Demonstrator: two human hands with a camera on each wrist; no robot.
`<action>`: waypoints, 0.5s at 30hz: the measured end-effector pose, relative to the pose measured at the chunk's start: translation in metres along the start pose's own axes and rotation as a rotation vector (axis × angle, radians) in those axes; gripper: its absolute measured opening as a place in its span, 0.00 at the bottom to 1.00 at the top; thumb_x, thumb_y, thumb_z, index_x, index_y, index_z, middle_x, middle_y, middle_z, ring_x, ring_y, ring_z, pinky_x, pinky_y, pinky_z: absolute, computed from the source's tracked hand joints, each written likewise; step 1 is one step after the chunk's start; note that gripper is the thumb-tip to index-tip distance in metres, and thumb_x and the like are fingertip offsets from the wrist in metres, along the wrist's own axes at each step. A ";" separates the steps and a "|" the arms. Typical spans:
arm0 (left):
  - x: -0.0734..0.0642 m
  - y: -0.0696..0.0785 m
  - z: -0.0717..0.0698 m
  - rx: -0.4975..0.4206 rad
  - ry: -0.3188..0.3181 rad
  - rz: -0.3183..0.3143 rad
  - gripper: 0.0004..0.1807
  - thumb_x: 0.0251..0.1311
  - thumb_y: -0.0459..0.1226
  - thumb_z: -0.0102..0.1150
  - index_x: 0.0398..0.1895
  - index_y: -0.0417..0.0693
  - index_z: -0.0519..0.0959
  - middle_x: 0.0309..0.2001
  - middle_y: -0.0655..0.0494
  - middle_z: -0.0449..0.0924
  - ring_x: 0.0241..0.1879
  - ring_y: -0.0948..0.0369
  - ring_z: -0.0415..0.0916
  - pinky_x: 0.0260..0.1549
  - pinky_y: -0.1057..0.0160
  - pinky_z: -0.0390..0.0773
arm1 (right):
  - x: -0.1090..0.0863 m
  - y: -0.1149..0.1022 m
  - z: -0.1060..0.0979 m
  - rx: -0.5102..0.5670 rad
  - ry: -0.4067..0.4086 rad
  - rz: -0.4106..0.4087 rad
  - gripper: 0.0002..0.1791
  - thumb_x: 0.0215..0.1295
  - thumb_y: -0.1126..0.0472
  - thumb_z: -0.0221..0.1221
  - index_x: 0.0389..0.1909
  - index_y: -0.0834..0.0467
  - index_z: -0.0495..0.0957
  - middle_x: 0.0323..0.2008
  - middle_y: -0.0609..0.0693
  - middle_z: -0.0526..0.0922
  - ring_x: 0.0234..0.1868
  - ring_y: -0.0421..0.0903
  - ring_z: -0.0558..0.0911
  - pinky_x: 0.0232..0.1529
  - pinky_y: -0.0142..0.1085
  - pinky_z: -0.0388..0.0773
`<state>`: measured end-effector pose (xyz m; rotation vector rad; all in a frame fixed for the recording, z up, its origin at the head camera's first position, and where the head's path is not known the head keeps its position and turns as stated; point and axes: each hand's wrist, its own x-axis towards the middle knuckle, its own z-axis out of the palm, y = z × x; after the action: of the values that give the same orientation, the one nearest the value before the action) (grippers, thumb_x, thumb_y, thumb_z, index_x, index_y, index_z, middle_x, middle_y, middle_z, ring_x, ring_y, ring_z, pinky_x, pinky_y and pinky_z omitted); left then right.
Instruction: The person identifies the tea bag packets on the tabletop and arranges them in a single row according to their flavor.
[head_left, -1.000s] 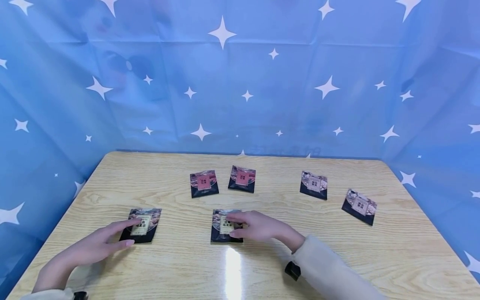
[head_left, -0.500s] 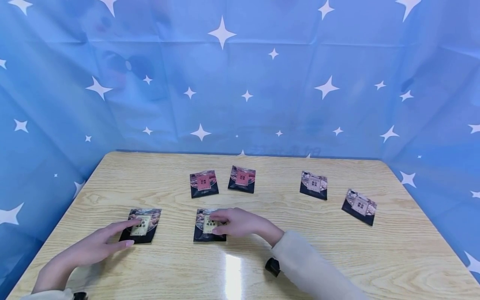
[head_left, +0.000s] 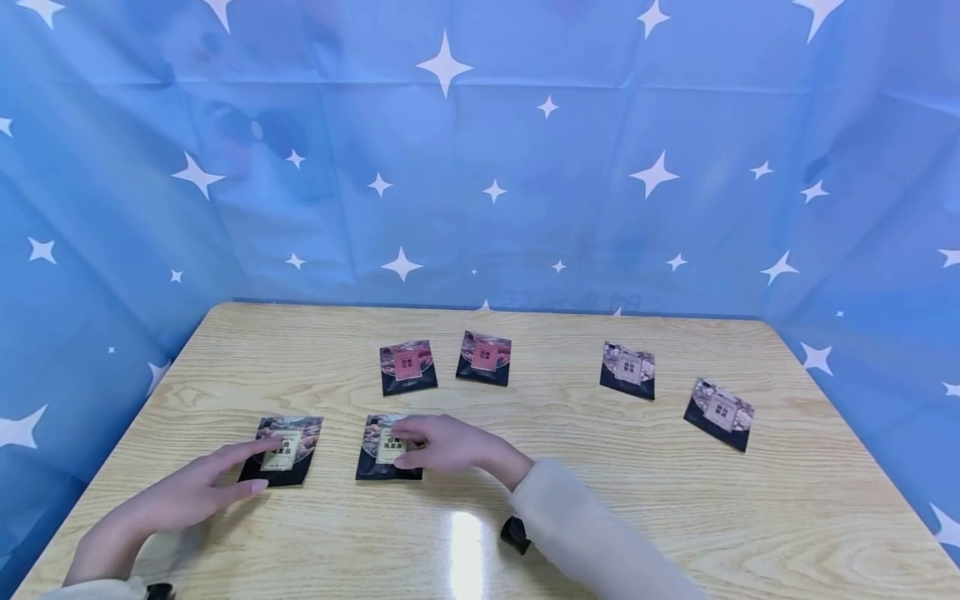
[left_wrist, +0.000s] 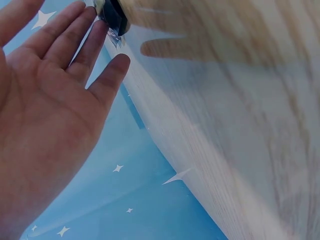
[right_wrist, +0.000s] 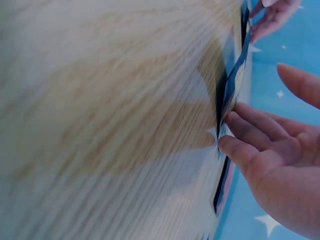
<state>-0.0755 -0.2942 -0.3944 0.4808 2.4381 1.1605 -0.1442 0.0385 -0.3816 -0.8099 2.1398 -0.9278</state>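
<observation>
My left hand [head_left: 191,492] lies with extended fingers on a dark tea sachet with a pale yellow label [head_left: 296,462] at the table's left. In the left wrist view that hand [left_wrist: 55,95] shows its palm, its fingertips at the sachet's dark edge [left_wrist: 114,17]. A matching yellow-label sachet [head_left: 371,465] lies flat a short gap to the right. The fingers of my right hand [head_left: 453,446] touch its right part and cover some of the label. Seen from the right wrist, the fingertips of the right hand [right_wrist: 280,150] touch the sachet [right_wrist: 235,82] from above.
Two red-label sachets [head_left: 408,367] [head_left: 483,358] lie farther back near the middle. Toward the right lie two pale pink-label sachets [head_left: 627,370] [head_left: 718,412]. Behind the wooden table [head_left: 600,517] hangs a blue curtain with white stars [head_left: 525,233].
My right hand has slid its yellow-label sachet leftward across the table, closer to the other yellow-label one. The left hand and the remaining sachets have stayed put.
</observation>
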 end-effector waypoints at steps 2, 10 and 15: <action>0.000 0.000 0.000 0.001 0.001 -0.003 0.31 0.64 0.42 0.51 0.66 0.37 0.58 0.64 0.28 0.50 0.61 0.29 0.44 0.47 0.30 0.58 | 0.003 -0.002 0.002 -0.009 -0.001 -0.002 0.30 0.67 0.54 0.53 0.66 0.60 0.59 0.62 0.49 0.67 0.62 0.42 0.65 0.61 0.33 0.62; 0.001 -0.002 0.000 0.011 0.008 -0.001 0.31 0.64 0.42 0.51 0.66 0.37 0.58 0.64 0.28 0.50 0.61 0.29 0.44 0.47 0.30 0.57 | 0.012 -0.010 0.010 -0.062 -0.004 -0.016 0.29 0.67 0.54 0.53 0.66 0.59 0.61 0.64 0.49 0.65 0.63 0.42 0.64 0.61 0.32 0.61; 0.001 -0.001 0.000 -0.003 -0.002 -0.002 0.32 0.64 0.42 0.51 0.66 0.36 0.57 0.64 0.27 0.49 0.61 0.29 0.43 0.47 0.29 0.56 | 0.017 -0.011 0.014 -0.065 -0.020 -0.036 0.29 0.68 0.53 0.51 0.66 0.60 0.60 0.65 0.50 0.63 0.63 0.43 0.63 0.61 0.32 0.61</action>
<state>-0.0763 -0.2943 -0.3960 0.4785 2.4345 1.1621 -0.1411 0.0149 -0.3858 -0.8883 2.1540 -0.8691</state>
